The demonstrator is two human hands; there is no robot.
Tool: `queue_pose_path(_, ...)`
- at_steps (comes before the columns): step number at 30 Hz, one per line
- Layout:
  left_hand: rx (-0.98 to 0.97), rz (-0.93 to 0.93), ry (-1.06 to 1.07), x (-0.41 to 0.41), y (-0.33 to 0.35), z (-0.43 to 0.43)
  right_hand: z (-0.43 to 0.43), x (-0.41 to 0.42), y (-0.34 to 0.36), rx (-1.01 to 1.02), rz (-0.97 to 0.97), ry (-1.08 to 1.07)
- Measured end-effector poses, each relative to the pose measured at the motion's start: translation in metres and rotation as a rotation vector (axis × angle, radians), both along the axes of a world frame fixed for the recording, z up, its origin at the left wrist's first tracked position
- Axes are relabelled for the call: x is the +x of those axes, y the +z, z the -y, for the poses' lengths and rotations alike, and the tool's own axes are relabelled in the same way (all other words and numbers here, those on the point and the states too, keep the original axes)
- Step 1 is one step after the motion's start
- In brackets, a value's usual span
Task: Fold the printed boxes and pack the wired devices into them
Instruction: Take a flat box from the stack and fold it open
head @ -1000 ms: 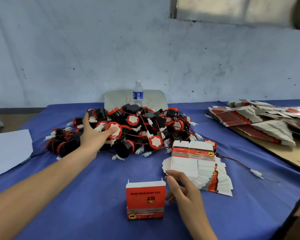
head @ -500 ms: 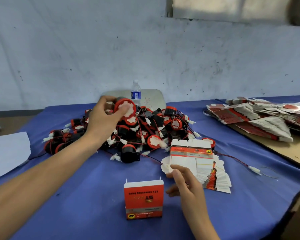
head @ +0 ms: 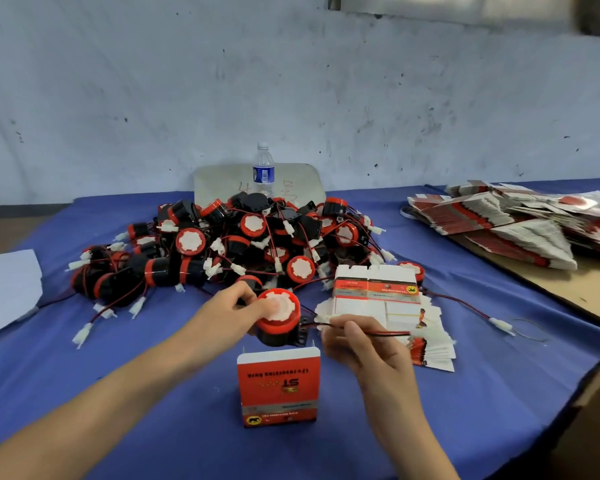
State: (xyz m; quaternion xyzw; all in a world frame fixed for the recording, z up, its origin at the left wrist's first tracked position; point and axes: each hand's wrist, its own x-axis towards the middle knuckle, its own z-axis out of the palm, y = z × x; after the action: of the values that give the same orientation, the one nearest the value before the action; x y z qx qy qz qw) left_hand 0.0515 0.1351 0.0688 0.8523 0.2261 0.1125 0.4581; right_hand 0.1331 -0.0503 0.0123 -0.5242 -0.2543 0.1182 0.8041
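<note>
A: Big picture first: the blue cloth-covered desk (head: 125,393) carries a sprawling heap of black-and-red round wired devices (head: 243,244) across its far middle, red-and-black leads and white plugs spilling out.

B: And toward the far right edge, fanned stacks of flat red-and-white printed cartons (head: 499,220) on a brown board. A smaller stack of flat white-and-red box blanks (head: 388,306) lies just right of centre.

A: Near the front edge, centre, the folded red printed box (head: 278,389) stands upright, white top flap raised, lettering upside down to us.

B: Just above it, the left hand (head: 222,313) grips one black device with a red cap and white centre disc (head: 279,317), fingers curled round the cap.

A: The right hand (head: 364,344) pinches that device's thin red-and-black wire (head: 381,333) between thumb and fingers, white connector just beside the device.

B: Clear plastic water bottle with a blue label (head: 263,169) at the far edge.
</note>
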Motion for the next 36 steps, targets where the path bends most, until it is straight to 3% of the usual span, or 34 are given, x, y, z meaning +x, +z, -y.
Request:
queue_pose_path(3, 0.009, -0.100, -0.049, -0.011, 0.000, -0.005, -0.003, -0.004, -0.002, -0.134, 0.101, -0.038)
queue_pose_path(7, -0.153, -0.040, -0.051, -0.036, 0.003, 0.002, -0.007, -0.008, 0.000, -0.113, -0.013, -0.009)
queue_pose_path(9, -0.030, 0.109, -0.089, -0.053, 0.003, 0.011, -0.008, -0.008, 0.001, -0.050, -0.097, -0.011)
queue_pose_path(13, 0.555, 0.166, -0.349, -0.062, -0.011, 0.034, -0.007, -0.006, 0.002, -0.022, -0.069, -0.109)
queue_pose_path(19, 0.682, 0.181, -0.429, -0.043, -0.013, 0.006, 0.004, 0.002, 0.001, -0.032, 0.011, -0.289)
queue_pose_path(24, 0.515, 0.202, -0.277, -0.019, -0.001, -0.019, 0.010, 0.003, 0.003, 0.014, -0.007, -0.356)
queue_pose_path(28, 0.012, 0.298, -0.148, -0.010, -0.012, -0.007, 0.013, 0.002, 0.005, 0.062, -0.026, -0.359)
queue_pose_path(30, -0.148, 0.357, -0.120, -0.009, -0.019, 0.007, 0.015, 0.001, 0.008, 0.092, -0.020, -0.384)
queue_pose_path(32, -0.140, 0.449, -0.055, -0.014, -0.028, 0.022, 0.017, 0.001, 0.010, 0.113, -0.004, -0.400)
queue_pose_path(36, 0.196, 0.563, 0.058, -0.023, -0.066, 0.055, 0.021, 0.001, 0.013, 0.129, 0.044, -0.413)
